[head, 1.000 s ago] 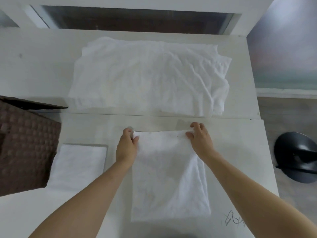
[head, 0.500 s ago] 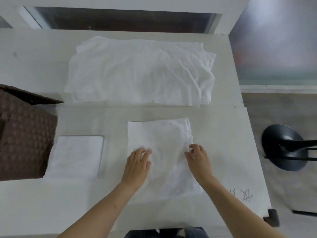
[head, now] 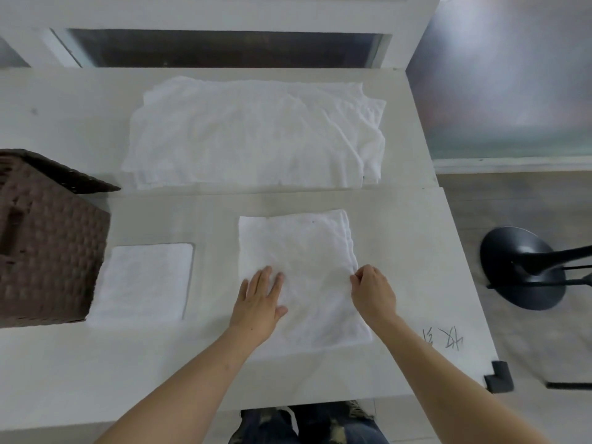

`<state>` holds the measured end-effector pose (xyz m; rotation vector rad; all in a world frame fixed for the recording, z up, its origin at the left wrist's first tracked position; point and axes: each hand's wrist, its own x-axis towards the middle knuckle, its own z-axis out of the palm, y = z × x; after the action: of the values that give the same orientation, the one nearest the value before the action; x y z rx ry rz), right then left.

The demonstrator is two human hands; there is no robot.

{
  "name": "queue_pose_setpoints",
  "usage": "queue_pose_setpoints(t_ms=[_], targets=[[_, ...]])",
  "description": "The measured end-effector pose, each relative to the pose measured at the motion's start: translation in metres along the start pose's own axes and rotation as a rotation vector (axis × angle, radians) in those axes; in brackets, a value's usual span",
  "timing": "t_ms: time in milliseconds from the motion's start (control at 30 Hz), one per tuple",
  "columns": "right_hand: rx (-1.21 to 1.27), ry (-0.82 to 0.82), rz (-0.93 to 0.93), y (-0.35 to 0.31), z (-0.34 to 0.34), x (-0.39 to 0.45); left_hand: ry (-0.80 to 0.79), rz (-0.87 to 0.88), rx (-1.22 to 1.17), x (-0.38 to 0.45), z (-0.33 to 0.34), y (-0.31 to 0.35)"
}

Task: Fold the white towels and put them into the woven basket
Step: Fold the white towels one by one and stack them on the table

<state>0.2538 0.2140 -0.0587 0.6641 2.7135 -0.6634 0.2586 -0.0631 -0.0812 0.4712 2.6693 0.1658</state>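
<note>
Towel [head: 301,270], half-folded, lies flat at the centre of the near white desk [head: 416,251], long axis running 12 to 6 o'clock. Left hand [head: 259,302] rests palm down on the towel's 8 o'clock portion, fingers straight and slightly spread; grip wide, holding nothing. Right hand [head: 373,291] sits at the towel's 3 o'clock edge, fingers curled, thumb and forefinger pinching the layered hem; grip narrow, closed on the cloth.

Finished folded towel [head: 144,283], a small neat square, lies at 9 o'clock from the working towel, well apart from it, and just beside the woven basket [head: 48,245]. Basket is dark brown, at the desk's 9 o'clock edge, partly cut off by the frame; its inside cannot be seen.

Stack of unfolded towels [head: 256,136], rumpled and spread wide, lies at 12 o'clock on the far desk section, beyond the seam between the two surfaces.

Pencil scribble [head: 445,338] marks the desk at 4 o'clock from the working towel. Black round stand base [head: 522,267] sits on the floor at 3 o'clock, off the desk.
</note>
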Motion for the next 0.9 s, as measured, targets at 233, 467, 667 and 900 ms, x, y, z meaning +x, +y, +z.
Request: queue_pose_setpoints(t_ms=[233,467,667,900], targets=[[0.05,0.009,-0.443,0.023,0.008,-0.032,0.152,0.119,-0.01,-0.023,0.001,0.01],[-0.045,-0.067,-0.646,0.08,0.03,-0.067,0.097,0.346,0.015,-0.068,0.033,-0.01],[-0.262,-0.171,-0.725,0.098,0.017,-0.086,0.04,0.371,-0.007,-0.09,0.039,-0.028],[-0.312,-0.113,-0.705,0.096,0.016,-0.092,0.072,0.348,0.016,-0.1,0.047,-0.046]])
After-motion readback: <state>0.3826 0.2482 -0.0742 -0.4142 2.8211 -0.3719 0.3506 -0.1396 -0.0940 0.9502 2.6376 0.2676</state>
